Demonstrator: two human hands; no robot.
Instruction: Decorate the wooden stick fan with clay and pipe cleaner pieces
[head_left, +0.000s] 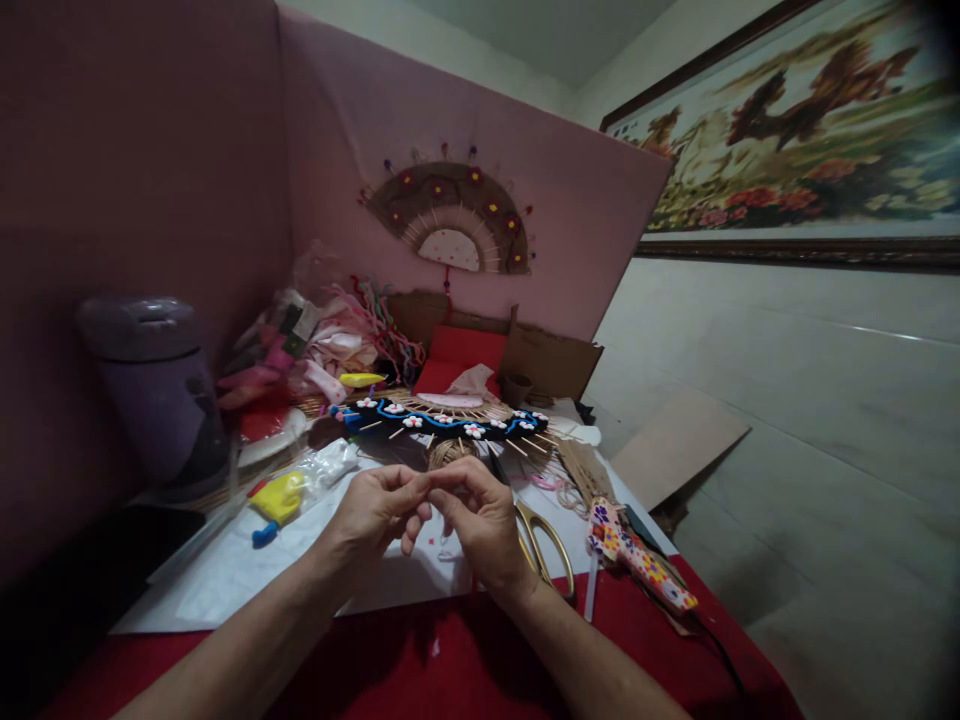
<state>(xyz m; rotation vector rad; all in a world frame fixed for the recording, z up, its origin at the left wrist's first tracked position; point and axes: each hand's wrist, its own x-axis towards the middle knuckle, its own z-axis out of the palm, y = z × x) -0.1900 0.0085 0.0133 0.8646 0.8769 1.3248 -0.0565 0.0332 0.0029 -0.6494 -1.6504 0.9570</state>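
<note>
My left hand (382, 505) and my right hand (480, 515) meet fingertip to fingertip over the white sheet (225, 575). Both are pinched closed; whatever sits between the fingertips is too small or too hidden to name. Just beyond them lies a black fan (442, 425) with white flowers, a blue wavy line and thin sticks fanning out. A ball of twine (450, 453) shows partly behind my fingers. Gold-handled scissors (551, 550) rest beside my right wrist. Some small clear item (445, 548) is seen below my fingers, its kind unclear.
Yellow and blue clay (281, 500) in plastic lies left, near a purple lidded bin (157, 390). A glue gun (637, 555) with a flowered cover is at right. A brown fan (457, 215) hangs on the pink panel (570, 210). Red cloth (420, 660) covers the near edge.
</note>
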